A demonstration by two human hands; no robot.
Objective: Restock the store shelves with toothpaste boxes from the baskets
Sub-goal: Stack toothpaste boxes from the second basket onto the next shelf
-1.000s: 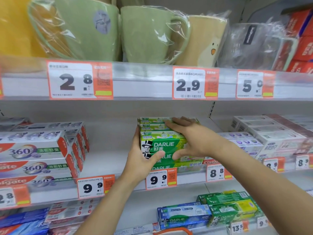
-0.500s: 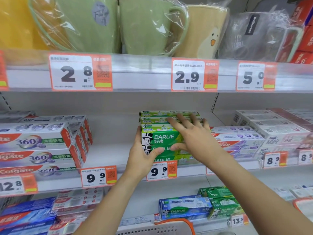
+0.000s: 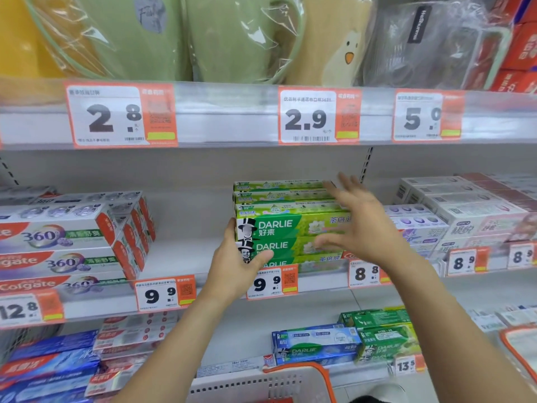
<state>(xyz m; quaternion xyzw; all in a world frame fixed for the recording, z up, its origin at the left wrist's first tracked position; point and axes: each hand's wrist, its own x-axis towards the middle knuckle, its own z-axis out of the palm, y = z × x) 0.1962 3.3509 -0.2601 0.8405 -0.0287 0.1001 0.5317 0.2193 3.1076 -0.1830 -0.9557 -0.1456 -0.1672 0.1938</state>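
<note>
Left hand rests against left end of green Darlie box stack, thumb across front. Right hand spread open, blurred, just before stack's right part; contact unclear.

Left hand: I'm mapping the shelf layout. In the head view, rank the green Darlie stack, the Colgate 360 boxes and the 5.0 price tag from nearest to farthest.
From the left hand:
1. Green Darlie stack, touching it.
2. Colgate 360 boxes, to its left.
3. 5.0 price tag, upper right.

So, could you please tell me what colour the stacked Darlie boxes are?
Green with white lettering, seen in the head view: Darlie boxes.
</note>
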